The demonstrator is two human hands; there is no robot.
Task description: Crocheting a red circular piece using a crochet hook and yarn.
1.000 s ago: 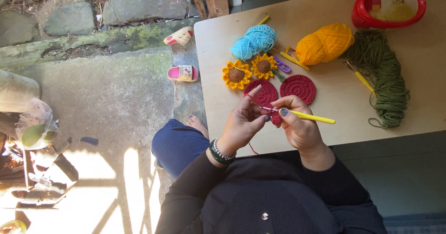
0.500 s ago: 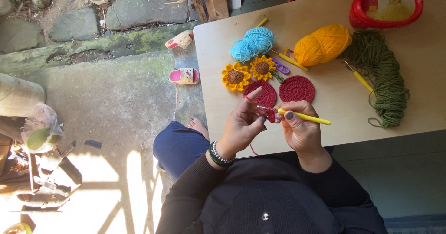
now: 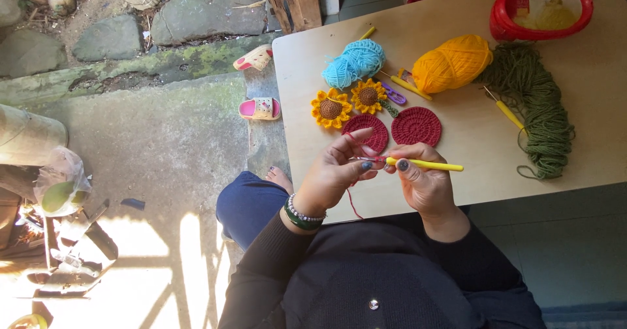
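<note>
My right hand (image 3: 423, 180) grips a yellow-handled crochet hook (image 3: 428, 165) that points left. My left hand (image 3: 336, 171) pinches red yarn (image 3: 353, 202) at the hook's tip, with the strand trailing down toward my lap. Both hands hover over the near edge of a light wooden table (image 3: 588, 107). Just beyond my fingers lie two red crocheted circles (image 3: 416, 126) and two crocheted sunflowers (image 3: 331, 109). Beads and a green bangle circle my left wrist.
On the table sit a blue yarn ball (image 3: 354, 63), a yellow yarn ball (image 3: 452, 63), a green yarn skein (image 3: 535, 100), a second yellow hook (image 3: 506, 111), a purple clip (image 3: 394, 94) and a red tub (image 3: 541, 9). Pink sandals (image 3: 259, 109) lie on the stone ground at left.
My hands have stayed together at the table's near edge. The hook has shifted slightly against the red yarn, and the view has drifted a little.
</note>
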